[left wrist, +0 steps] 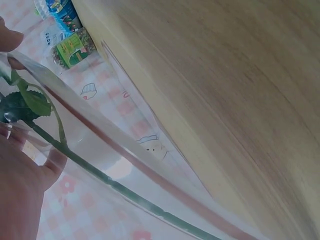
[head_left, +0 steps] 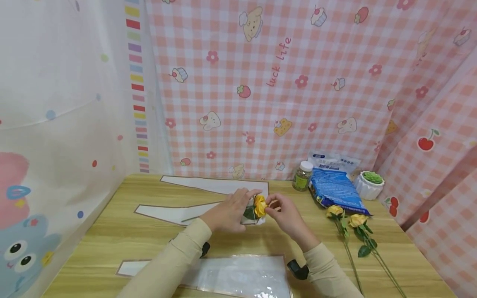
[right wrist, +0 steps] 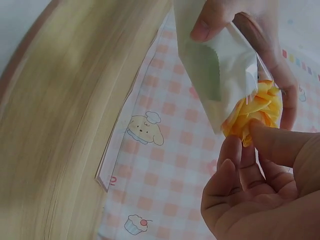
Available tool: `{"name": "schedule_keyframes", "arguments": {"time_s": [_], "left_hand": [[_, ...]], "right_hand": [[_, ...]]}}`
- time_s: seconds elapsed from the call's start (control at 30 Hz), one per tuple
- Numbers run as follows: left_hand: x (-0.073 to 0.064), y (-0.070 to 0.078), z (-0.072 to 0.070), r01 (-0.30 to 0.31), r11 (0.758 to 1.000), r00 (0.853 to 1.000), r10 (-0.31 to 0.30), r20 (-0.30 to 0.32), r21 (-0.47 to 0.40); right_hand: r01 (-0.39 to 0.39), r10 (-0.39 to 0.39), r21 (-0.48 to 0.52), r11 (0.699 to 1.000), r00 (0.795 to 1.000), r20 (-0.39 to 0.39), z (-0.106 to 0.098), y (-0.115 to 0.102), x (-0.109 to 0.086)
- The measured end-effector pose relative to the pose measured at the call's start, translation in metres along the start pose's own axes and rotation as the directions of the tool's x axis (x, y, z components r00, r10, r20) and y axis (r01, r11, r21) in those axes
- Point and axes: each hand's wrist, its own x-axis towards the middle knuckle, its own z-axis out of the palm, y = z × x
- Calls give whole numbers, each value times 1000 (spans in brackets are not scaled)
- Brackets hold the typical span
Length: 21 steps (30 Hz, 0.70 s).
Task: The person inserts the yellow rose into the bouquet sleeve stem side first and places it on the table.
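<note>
A yellow artificial rose point(head_left: 259, 206) lies inside a tapered clear and white flower sleeve point(head_left: 164, 213), its bloom at the wide end. My left hand point(head_left: 229, 210) grips that wide end, thumb on one side and fingers on the other. Through the film, the left wrist view shows the green stem point(left wrist: 112, 182) running toward the narrow end. With thumb and fingertips my right hand point(head_left: 287, 215) pinches the petals point(right wrist: 257, 107) at the sleeve's mouth. Part of the sleeve is hidden behind my left hand.
Two more yellow roses point(head_left: 358, 220) lie at the right. Behind them are a blue bag point(head_left: 337, 186), a lidded jar point(head_left: 302, 177) and a potted succulent point(head_left: 369, 186). Another sleeve point(head_left: 208, 184) lies at the back, and clear sleeves point(head_left: 242, 271) lie near the front.
</note>
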Motion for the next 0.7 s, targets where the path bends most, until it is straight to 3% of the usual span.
{"name": "schedule_keyframes", "arguments": {"time_s": [0.37, 0.7], "left_hand": [[1, 1, 0, 6, 1000, 1000, -6, 2, 12], [-1, 3, -1, -1, 1000, 1000, 1, -6, 7]], "right_hand": [[19, -18, -44, 999, 1000, 21, 3, -4, -1], [101, -99, -51, 994, 994, 49, 6, -2, -1]]}}
